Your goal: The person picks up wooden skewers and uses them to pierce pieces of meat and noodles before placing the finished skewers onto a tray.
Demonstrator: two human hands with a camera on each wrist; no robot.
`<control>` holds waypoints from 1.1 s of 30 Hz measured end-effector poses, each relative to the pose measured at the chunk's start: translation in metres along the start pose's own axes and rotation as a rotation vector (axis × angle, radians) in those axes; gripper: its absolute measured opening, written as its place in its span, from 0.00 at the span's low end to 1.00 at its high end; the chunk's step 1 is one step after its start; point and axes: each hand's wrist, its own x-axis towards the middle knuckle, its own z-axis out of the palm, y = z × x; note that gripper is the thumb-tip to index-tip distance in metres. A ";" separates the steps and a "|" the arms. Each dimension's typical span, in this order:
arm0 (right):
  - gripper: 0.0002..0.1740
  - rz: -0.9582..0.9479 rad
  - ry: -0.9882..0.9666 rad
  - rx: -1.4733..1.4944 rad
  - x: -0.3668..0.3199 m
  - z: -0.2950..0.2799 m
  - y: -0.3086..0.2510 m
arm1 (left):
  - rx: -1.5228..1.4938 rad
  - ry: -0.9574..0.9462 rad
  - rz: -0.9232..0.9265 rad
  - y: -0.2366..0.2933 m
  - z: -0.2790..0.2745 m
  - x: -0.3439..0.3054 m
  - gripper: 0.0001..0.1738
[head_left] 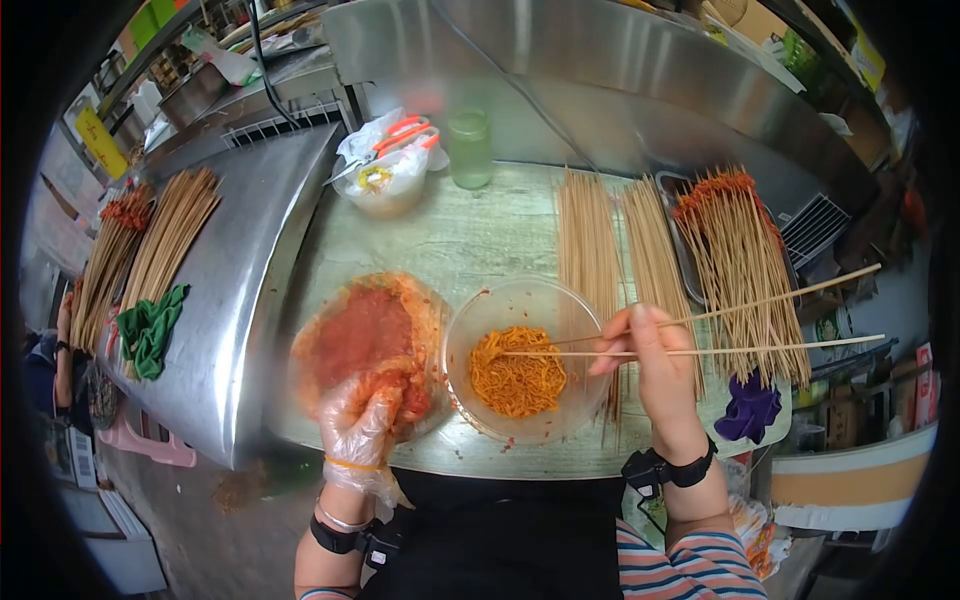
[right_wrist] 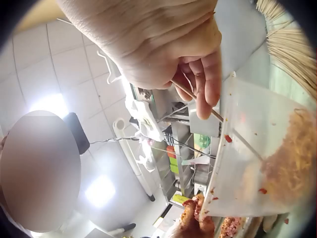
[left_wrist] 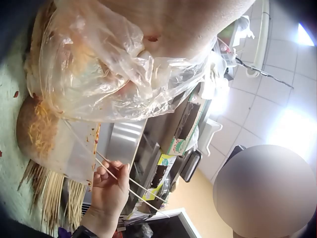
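My right hand [head_left: 655, 360] holds two long bamboo skewers [head_left: 790, 347], their rear ends pointing off to the right. The front end of one reaches into orange-yellow shredded food [head_left: 518, 372] at the bottom of a clear plastic bowl [head_left: 575, 400]. In the right wrist view a skewer [right_wrist: 245, 144] shows through the bowl wall. My left hand [head_left: 362, 430] wears a clear plastic glove with a yellow band at the wrist. Its fingers, coated in red paste, are at the near side of a bowl of red minced mix [head_left: 360, 325]; I cannot tell whether they grip any.
Bundles of bare skewers [head_left: 590, 235] lie right of centre, beside a tray of skewers with red food on their ends [head_left: 735, 200]. Behind stand a tub with orange-handled scissors [head_left: 400, 140] and a green glass [head_left: 470, 150]. A purple cloth [head_left: 748, 408] lies at the right edge.
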 end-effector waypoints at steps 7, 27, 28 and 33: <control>0.21 -0.142 0.094 0.207 -0.001 -0.019 -0.012 | 0.056 -0.040 -0.108 0.006 0.004 0.002 0.20; 0.22 -0.267 -0.253 0.211 -0.026 0.014 -0.023 | -0.014 -0.219 -0.252 0.013 0.024 0.001 0.21; 0.22 -0.244 -0.229 0.242 -0.025 0.015 -0.020 | -0.020 -0.200 -0.270 0.013 0.022 0.001 0.20; 0.21 -0.208 -0.046 0.353 -0.018 0.002 -0.017 | -0.098 -0.113 -0.245 0.003 0.013 0.004 0.23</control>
